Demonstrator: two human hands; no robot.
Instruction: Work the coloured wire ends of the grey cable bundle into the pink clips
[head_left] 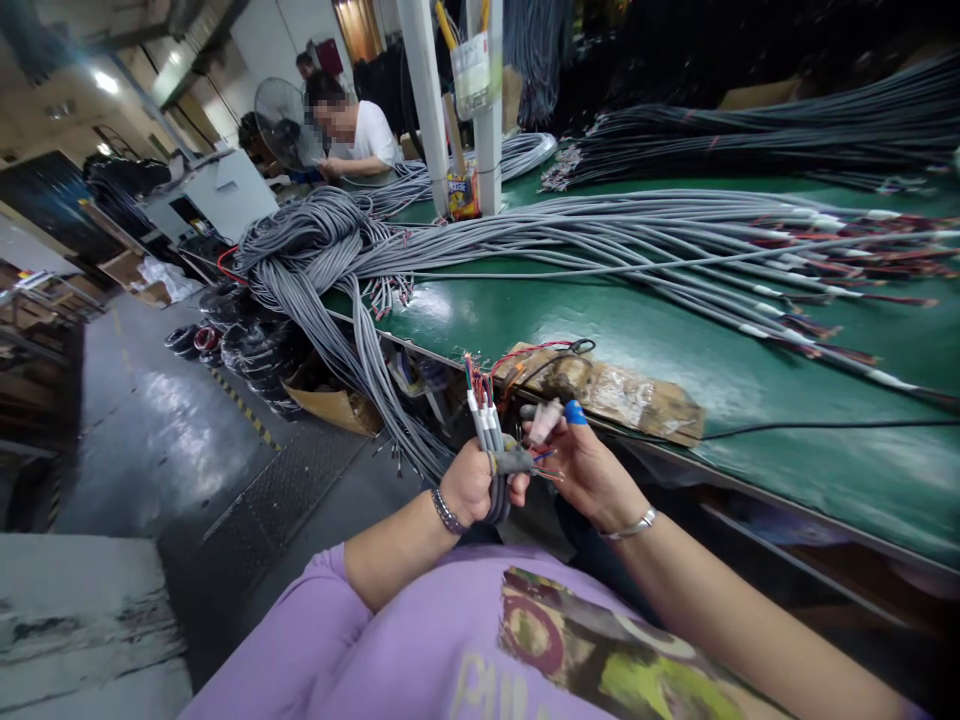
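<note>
My left hand (469,480) is closed around a bundle of grey cables (487,425), whose stripped ends with red, blue and other coloured wires point up. One grey cable (514,462) lies crosswise over the bundle, its thin bare wires (549,462) fanning out to the right. Beside those wires my right hand (589,465) has its fingers bent, with blue tape around one fingertip. A pinkish-white piece (546,422) is at its fingers; whether it is held or wrapped on a finger is unclear. The hand's inner side is partly hidden.
Long grey cables (525,235) lie across the green table (675,345) and hang over its edge. A taped cardboard-covered block (622,390) with a black cord sits at the front edge. A white post (487,150) rises from the table. Behind, another person (367,140) works near a fan.
</note>
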